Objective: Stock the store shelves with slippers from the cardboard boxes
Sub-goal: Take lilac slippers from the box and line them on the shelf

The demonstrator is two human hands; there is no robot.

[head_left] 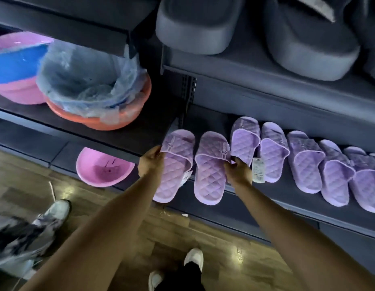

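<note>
So here's me at the low dark grey metal shelf point(287, 198), both hands on one pair of lilac quilted rubber slide slippers. My left hand point(151, 162) has its fingers curled and pinching the left edge of the strap on the left lilac slipper point(174, 164). My right hand point(238, 171) is pinching the right edge of the strap on the right lilac slipper point(209, 171). The two lie side by side at the left end of the shelf, toes pointing in, heels poking out past the front edge. I can't tell if they're fully resting on it or a bit lifted. Just to the right there's a row of matching lilac slippers point(304, 162) lined up on the same shelf, each overlapping the next, and a white paper price tag point(258, 170) hangs right beside my right hand. One shelf up point(245, 66) sit chunky dark grey platform slippers point(195, 24). In the bay to the left there's a pink plastic basin point(16, 93) with a blue one nested inside, an orange plastic basin point(94, 118) stuffed with a crumpled clear plastic bag point(83, 80), and another pink plastic basin point(102, 169) lower down. Below it all is the wood-look floor point(182, 234) with my white shoes point(194, 259) on it, and someone else's grey sneaker point(56, 211) off to the left.
</note>
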